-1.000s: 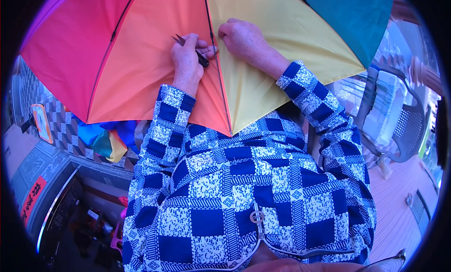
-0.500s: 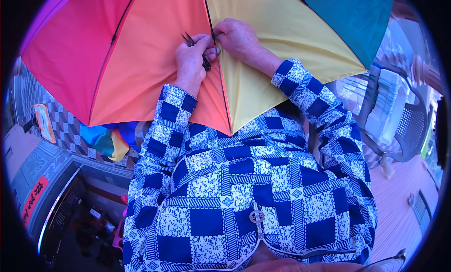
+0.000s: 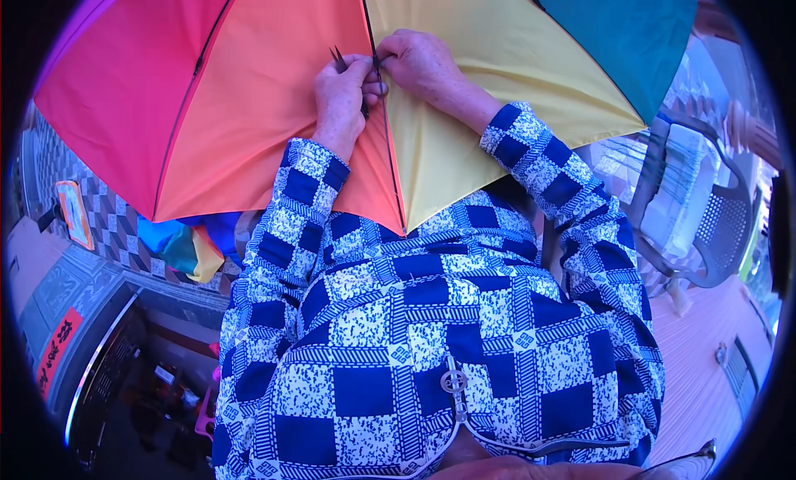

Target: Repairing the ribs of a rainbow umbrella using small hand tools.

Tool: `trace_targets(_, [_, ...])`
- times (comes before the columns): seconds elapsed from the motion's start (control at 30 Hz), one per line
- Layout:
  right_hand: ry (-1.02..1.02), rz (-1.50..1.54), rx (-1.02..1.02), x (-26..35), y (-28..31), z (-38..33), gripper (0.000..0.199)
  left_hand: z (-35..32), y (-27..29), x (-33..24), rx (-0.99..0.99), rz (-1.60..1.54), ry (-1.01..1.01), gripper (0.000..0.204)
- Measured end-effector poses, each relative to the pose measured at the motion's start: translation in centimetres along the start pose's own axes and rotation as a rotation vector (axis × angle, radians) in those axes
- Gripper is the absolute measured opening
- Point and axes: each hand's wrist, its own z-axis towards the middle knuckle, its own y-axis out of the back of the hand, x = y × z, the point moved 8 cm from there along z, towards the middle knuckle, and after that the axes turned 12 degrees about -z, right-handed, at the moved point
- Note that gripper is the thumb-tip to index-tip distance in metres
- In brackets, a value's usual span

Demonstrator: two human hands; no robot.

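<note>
My hands are meeting at a rib (image 3: 389,152) of the rainbow umbrella (image 3: 286,82).
The umbrella is spreading open before my shirt (image 3: 439,314). My left hand (image 3: 342,97) is holding small dark snips (image 3: 338,60); my right hand (image 3: 421,63) is bunching its fingers by the rib, but I can't tell what they're pinching. I'm guessing the cloth (image 3: 473,140) is light and soft, so the thin, stiff rib is making the best hold.

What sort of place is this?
Probably a home's front patio or porch, judging by the patterned floor tiles, a grey chair, and a red strip beside a dark doorway.
</note>
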Motion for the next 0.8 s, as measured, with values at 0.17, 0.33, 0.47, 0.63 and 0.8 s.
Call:
trace_targets(0.17, [-0.125, 0.069, -0.026, -0.7, 0.8, -0.7, 0.016, -0.8, 0.4, 0.1, -0.107, -0.108, -0.056, 0.009])
trace_targets(0.33, [-0.143, -0.044, 0.062, 1.0, 1.9, -2.1, 0.02, -1.3, 0.1, 0.6, -0.084, -0.19, -0.071, 0.01])
trace_targets(0.47, [-0.249, -0.041, 0.039, -0.2, 0.4, -2.7, 0.024, -0.9, -0.1, 1.3, -0.067, -0.21, -0.081, 0.009])
trace_targets(0.63, [-0.177, 0.127, -0.131, -1.2, 0.7, -3.5, 0.023, -1.3, -0.7, 1.4, -0.088, -0.242, -0.119, 0.009])
trace_targets(0.8, [-0.169, 0.264, -0.137, -1.9, 0.6, -3.8, 0.023, -1.4, -0.6, 1.9, -0.107, -0.236, -0.14, 0.008])
